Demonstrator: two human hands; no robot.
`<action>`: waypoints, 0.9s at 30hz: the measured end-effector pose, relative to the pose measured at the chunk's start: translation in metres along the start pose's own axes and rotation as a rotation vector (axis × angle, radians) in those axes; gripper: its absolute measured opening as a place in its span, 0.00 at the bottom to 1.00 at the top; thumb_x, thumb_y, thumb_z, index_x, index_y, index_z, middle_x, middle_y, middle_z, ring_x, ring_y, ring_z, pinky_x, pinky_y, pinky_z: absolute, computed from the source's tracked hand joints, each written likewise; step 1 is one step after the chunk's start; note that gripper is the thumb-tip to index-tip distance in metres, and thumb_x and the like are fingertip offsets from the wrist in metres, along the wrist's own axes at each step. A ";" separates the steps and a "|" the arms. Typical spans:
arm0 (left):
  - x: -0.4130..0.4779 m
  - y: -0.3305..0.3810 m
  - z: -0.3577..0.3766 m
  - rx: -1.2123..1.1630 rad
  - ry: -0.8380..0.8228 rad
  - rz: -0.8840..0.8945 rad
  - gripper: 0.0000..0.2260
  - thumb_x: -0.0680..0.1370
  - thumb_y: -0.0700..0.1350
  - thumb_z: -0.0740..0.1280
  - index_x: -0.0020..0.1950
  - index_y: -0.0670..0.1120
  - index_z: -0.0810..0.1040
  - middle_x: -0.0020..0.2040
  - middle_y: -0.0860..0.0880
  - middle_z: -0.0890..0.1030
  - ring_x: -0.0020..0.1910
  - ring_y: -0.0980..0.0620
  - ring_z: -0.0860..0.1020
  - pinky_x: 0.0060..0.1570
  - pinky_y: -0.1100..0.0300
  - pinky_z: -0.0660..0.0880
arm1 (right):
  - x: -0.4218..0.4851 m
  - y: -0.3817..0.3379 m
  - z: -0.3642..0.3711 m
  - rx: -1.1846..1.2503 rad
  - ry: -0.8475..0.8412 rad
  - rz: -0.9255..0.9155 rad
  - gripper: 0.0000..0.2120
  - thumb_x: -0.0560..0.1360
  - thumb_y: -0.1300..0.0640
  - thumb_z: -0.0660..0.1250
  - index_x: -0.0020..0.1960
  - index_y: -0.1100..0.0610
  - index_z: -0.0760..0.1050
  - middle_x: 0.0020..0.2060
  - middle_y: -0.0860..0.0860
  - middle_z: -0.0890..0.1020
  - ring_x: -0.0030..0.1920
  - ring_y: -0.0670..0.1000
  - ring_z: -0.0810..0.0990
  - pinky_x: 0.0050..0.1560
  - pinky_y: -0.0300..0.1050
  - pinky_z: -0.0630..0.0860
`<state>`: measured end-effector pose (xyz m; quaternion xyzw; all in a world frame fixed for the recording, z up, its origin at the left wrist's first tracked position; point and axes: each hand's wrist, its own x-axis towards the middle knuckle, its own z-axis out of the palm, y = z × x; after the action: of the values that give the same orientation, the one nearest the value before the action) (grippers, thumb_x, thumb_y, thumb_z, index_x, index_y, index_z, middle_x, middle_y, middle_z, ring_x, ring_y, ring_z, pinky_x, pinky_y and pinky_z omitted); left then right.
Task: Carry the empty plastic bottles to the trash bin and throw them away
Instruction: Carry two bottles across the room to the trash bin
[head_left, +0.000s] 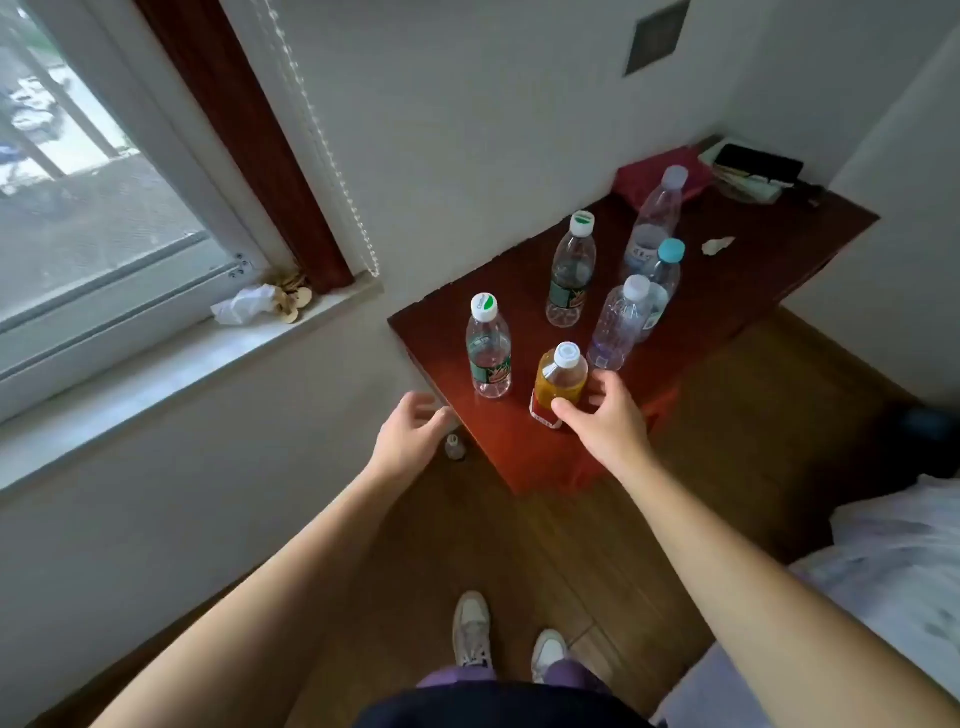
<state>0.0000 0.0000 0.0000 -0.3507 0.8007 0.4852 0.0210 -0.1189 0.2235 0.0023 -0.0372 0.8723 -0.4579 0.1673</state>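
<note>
Item: six plastic bottles, standing upright on a dark red wooden table (737, 291) against the far wall. None had reached a trash bin, and no bin was in view.

- Orange bottle (558, 387), white cap, red label; nearest the table's near corner. The right hand (605, 423) was spread open around it, thumb at the near side and fingers curling toward the right side. Whether they touched could not be told. Judged the first to be taken, being closest.
- Green-labelled bottle (488, 348), clear, white-and-green cap, just left of the orange one. The left hand (410, 436) hung open and empty near the table's left edge, probably bound for this one.
- Second green-labelled bottle (570, 273), farther back.
- Clear bottle (618, 325), white cap, right of the orange one.
- Blue-capped bottle (665, 275), just behind it.
- Tall clear bottle (657, 218), farthest.

Labels: print too small and blurred to read; no brand could be made out.
</note>
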 end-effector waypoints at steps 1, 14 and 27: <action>0.013 0.007 0.002 -0.013 0.008 0.003 0.25 0.76 0.58 0.68 0.69 0.49 0.71 0.60 0.50 0.80 0.55 0.50 0.81 0.57 0.48 0.80 | 0.005 -0.005 0.004 -0.009 0.026 0.005 0.30 0.67 0.46 0.76 0.65 0.52 0.71 0.57 0.46 0.78 0.57 0.47 0.78 0.56 0.43 0.74; 0.097 0.031 0.045 -0.016 -0.040 0.213 0.35 0.67 0.57 0.75 0.71 0.52 0.68 0.64 0.54 0.79 0.62 0.54 0.78 0.62 0.49 0.77 | 0.032 0.005 0.045 0.016 0.188 0.044 0.33 0.62 0.51 0.80 0.63 0.47 0.70 0.55 0.42 0.79 0.55 0.44 0.77 0.56 0.42 0.71; -0.007 -0.035 -0.035 -0.143 0.020 0.158 0.24 0.72 0.53 0.77 0.64 0.56 0.73 0.55 0.63 0.81 0.57 0.58 0.80 0.57 0.57 0.77 | -0.058 0.006 0.011 0.010 0.049 -0.068 0.28 0.63 0.46 0.79 0.59 0.43 0.72 0.53 0.39 0.81 0.54 0.40 0.80 0.52 0.37 0.76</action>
<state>0.0357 -0.0338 -0.0056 -0.2918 0.7893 0.5378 -0.0507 -0.0601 0.2313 0.0067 -0.0546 0.8723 -0.4682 0.1303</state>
